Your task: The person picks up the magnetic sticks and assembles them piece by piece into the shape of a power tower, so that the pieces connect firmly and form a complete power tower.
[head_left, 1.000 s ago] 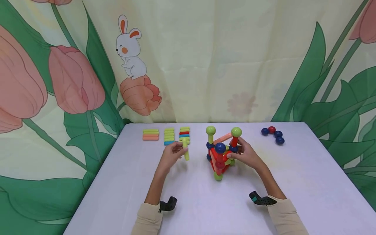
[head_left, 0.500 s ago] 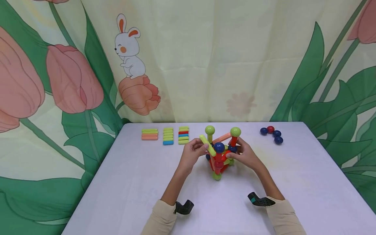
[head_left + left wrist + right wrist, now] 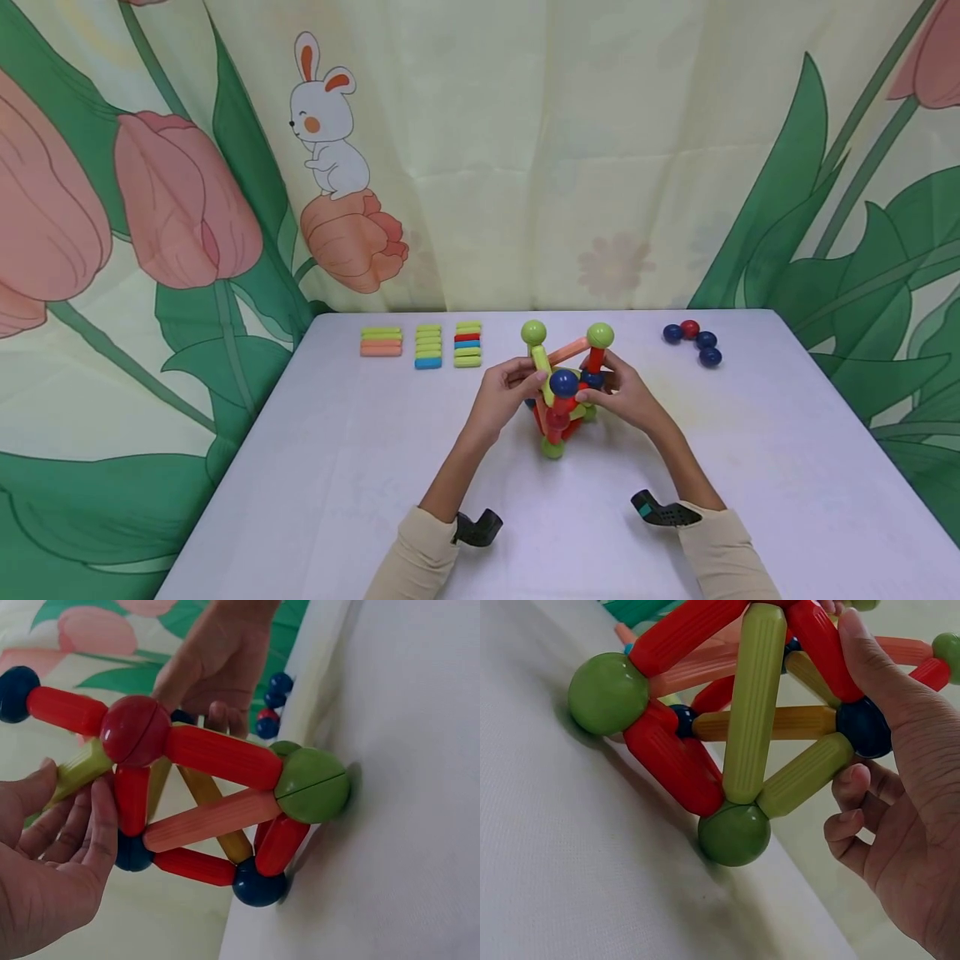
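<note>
A frame of magnetic rods and balls stands on the table, its red ball (image 3: 136, 731) and green ball (image 3: 311, 785) near the left wrist camera. My left hand (image 3: 501, 404) pinches a yellow-green rod (image 3: 542, 371) between thumb and fingers, slanting along the frame's left side. In the left wrist view one rod end meets the red ball or lies right against it; I cannot tell which. At the frame's right side, my right hand (image 3: 628, 395) grips around a dark blue ball (image 3: 865, 727), the thumb along a red rod (image 3: 825, 649). Fingers partly hide the far joints.
Left of the frame lie rows of loose rods: yellow-green and salmon (image 3: 381, 341), yellow-green with blue (image 3: 428, 346), and mixed colours (image 3: 467, 344). Several loose blue balls (image 3: 709, 357) and a red one (image 3: 689, 328) sit at the back right. A printed curtain (image 3: 480, 167) hangs behind the table.
My left hand has carried the yellow-green rod rightward from near the loose rods to the frame, turning it to slant against the left side. My right hand stays on the frame.
</note>
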Tool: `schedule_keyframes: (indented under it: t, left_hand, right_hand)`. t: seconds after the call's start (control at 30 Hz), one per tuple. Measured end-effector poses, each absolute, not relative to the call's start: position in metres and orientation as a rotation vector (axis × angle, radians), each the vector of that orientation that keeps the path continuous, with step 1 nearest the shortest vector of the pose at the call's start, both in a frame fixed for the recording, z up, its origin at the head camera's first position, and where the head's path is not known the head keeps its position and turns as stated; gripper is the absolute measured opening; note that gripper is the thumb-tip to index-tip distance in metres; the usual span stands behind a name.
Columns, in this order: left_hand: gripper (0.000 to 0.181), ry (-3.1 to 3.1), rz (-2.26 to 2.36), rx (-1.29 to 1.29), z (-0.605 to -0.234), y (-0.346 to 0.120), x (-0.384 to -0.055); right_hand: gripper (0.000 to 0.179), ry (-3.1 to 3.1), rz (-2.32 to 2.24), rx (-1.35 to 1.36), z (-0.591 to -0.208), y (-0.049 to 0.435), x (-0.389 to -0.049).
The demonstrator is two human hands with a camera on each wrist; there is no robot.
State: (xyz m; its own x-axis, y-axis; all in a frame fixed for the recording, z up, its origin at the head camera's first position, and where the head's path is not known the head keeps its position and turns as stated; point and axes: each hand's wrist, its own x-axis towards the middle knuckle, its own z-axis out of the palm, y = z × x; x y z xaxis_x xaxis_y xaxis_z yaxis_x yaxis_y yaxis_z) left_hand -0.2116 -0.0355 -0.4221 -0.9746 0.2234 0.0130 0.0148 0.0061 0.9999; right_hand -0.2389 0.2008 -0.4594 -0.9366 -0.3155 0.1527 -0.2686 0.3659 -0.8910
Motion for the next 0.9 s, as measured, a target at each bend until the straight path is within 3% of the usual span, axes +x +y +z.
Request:
schedule_keyframes:
  t: [0.4,0.63,0.9]
  left_hand:
    - [0.034,2.195,2.025,0.201,-0.418,-0.033,-0.214]
    - [0.035,2.228,2.041,0.135,-0.416,-0.031,-0.222]
    - [0.027,2.352,2.104,0.084,-0.433,-0.063,-0.239]
  right_hand:
    - [0.054,2.541,-1.612,-0.629,-0.456,0.206,-0.238]
    - [0.053,2.633,-1.569,-0.529,-0.456,0.202,-0.237]
    - [0.057,2.823,-1.535,-0.555,-0.463,0.196,-0.235]
